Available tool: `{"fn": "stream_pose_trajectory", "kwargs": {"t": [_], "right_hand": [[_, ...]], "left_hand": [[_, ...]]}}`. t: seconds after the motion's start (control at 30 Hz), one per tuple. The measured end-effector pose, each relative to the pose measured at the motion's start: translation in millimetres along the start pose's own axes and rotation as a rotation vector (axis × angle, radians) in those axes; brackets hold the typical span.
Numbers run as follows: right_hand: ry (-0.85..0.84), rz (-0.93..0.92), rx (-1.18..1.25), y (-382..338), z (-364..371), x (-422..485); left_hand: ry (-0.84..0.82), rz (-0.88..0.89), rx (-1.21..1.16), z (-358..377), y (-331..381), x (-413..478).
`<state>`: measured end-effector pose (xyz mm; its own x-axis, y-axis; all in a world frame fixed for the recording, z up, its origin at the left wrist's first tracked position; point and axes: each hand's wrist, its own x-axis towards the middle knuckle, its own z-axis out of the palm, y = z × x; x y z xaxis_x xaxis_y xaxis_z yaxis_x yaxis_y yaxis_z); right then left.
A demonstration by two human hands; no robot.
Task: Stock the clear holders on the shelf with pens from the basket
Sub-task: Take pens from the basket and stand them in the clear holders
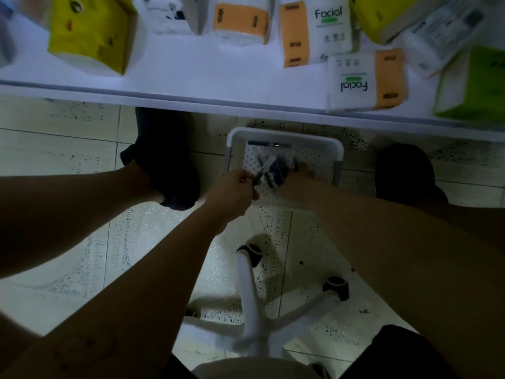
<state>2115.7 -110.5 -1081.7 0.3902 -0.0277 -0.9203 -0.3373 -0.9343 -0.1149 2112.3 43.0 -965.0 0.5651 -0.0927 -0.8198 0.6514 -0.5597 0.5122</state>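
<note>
Pens (pixel 266 170) in your left hand (pixel 232 192): white and dark barrels, mixed. Basket (pixel 284 134) around grip: white rim, white floor dotted with small dark holes. Beyond grip, at far wall: dark blue pen (pixel 262 143). Floor (pixel 68 160) beneath grip: pale tiles, black speckle. Shelf (pixel 191 77) above grip: white. On it: yellow pack (pixel 90 31), white-and-orange pack (pixel 314 28), lime green pack (pixel 470 86). Chair base (pixel 254 296) nearer you: white, black casters (pixel 337 287).
</note>
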Motion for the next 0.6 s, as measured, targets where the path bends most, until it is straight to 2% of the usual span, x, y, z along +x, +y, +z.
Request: {"fn": "stream_pose_trajectory", "kwargs": {"t": [0.1,0.2,0.33,0.43,0.6], "right_hand": [[0.026,0.035,0.123,-1,-1,-8],[0.089,0.009,0.172,1,-4,-16],[0.413,-0.004,0.309,13,-11,-30],[0.521,0.008,0.385,19,-15,-48],[0.518,-0.006,0.607,30,-14,-75]], "left_hand": [[0.076,0.05,-0.013,7,0,-1],[0.08,0.107,-0.007,8,4,-5],[0.025,0.127,0.03,7,10,-8],[0.016,0.163,0.09,14,15,-12],[0.045,0.233,0.181,26,24,-23]]}}
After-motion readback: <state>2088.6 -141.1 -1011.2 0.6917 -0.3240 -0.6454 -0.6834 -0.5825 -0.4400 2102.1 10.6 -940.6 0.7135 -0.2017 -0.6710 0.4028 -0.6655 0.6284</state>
